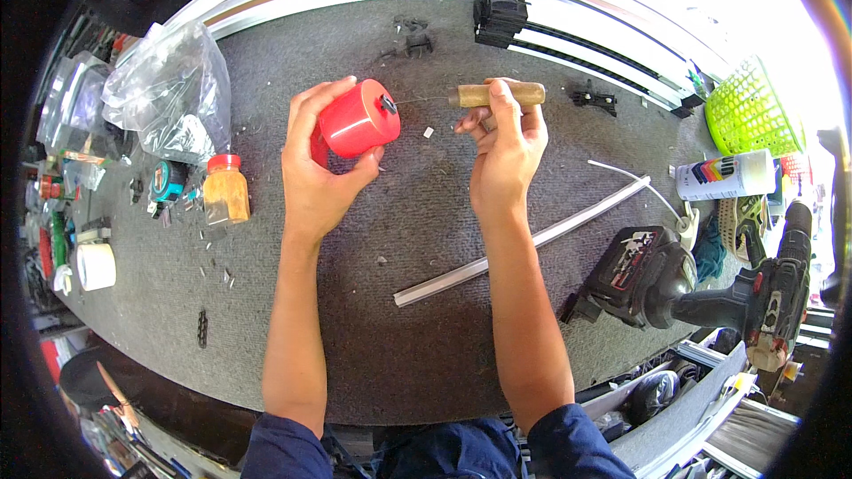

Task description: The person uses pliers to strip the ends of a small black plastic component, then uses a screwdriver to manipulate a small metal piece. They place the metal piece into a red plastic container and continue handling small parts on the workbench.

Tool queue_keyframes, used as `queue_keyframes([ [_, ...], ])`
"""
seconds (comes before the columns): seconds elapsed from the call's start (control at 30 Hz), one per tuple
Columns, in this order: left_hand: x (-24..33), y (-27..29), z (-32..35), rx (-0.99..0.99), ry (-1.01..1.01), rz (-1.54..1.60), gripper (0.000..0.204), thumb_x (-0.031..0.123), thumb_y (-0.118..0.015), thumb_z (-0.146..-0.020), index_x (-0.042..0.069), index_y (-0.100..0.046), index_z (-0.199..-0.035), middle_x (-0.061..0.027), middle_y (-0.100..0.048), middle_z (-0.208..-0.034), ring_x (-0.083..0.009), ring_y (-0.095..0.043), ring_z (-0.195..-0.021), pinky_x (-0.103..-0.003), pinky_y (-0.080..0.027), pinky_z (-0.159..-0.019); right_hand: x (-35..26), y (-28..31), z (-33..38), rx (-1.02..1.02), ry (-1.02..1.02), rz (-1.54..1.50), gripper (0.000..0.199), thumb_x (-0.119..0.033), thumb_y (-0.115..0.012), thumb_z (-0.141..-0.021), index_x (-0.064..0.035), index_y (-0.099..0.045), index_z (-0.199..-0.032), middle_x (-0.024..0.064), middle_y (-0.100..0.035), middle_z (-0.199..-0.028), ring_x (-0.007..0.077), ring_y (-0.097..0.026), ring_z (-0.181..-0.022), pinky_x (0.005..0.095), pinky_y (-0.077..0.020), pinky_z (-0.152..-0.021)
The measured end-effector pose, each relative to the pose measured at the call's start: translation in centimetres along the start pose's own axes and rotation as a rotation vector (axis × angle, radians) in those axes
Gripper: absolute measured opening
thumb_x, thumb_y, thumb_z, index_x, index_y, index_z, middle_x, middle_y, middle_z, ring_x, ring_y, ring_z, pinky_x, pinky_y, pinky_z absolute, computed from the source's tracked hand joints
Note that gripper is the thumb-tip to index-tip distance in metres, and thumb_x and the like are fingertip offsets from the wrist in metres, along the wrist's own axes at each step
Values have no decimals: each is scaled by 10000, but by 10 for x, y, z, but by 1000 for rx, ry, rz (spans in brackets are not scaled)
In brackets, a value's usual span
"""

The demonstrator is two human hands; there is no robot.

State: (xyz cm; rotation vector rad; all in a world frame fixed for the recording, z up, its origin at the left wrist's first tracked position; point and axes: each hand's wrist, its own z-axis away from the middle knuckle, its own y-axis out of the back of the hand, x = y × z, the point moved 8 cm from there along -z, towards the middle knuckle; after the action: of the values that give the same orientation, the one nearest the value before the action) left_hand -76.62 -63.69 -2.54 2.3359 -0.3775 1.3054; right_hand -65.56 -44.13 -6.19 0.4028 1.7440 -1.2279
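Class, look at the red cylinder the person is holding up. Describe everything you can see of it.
The red cylinder is smooth and glossy and looks like plastic. It lies on its side above the grey felt-like worktop, held in the left hand, fingers curled over it and thumb below. A small dark fitting sits on its right end face, with a thin wire running from there toward the wooden handle in the right hand.

A crumpled clear plastic bag (169,89) lies at the counter's (426,337) far left. Near it stands a small amber jar (226,191) with a red lid. At the right edge lies a white spray can (723,175) bearing a multicoloured label.
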Motion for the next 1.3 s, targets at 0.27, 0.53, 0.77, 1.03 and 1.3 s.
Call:
queue_keyframes([
  [0.27,-24,13,-1,105,137,382,692,-41,-829,-792,29,-502,-1398,-140,-591,-1364,-227,-598,-1255,-387,-477,-1099,4,-2,-6,-132,-109,11,270,-110,-736,-951,-2,-589,-1149,104,-666,-935,146,-636,-677,320,-576,-626],
  [0.53,-31,21,-1,197,204,564,700,18,-790,-854,20,-483,-1483,-145,-591,-1403,-221,-576,-1294,-389,-423,-1147,8,-5,-4,-120,-176,-23,182,-106,-683,-978,-24,-597,-1114,148,-705,-1039,197,-691,-789,381,-616,-747],
  [0.77,-26,2,1,-19,255,680,728,57,-774,-861,12,-460,-1517,-162,-575,-1439,-240,-562,-1328,-402,-425,-1151,19,-28,15,-388,-523,-139,172,-85,-510,-856,-46,-545,-1019,56,-505,-765,166,-502,-644,389,-469,-626],
  [1.03,-20,-5,0,-85,244,608,759,34,-828,-807,30,-488,-1485,-166,-576,-1440,-248,-556,-1340,-399,-446,-1140,32,-43,38,-462,-629,11,199,-208,-697,-986,-37,-611,-1042,23,-576,-780,54,-445,-544,236,-348,-477],
  [1.3,-20,-6,2,-103,239,613,730,12,-838,-802,49,-501,-1448,-158,-571,-1449,-244,-548,-1346,-389,-448,-1135,28,-43,34,-548,-530,64,217,-233,-715,-1002,-50,-616,-1061,-4,-559,-773,38,-445,-557,219,-344,-480],
])
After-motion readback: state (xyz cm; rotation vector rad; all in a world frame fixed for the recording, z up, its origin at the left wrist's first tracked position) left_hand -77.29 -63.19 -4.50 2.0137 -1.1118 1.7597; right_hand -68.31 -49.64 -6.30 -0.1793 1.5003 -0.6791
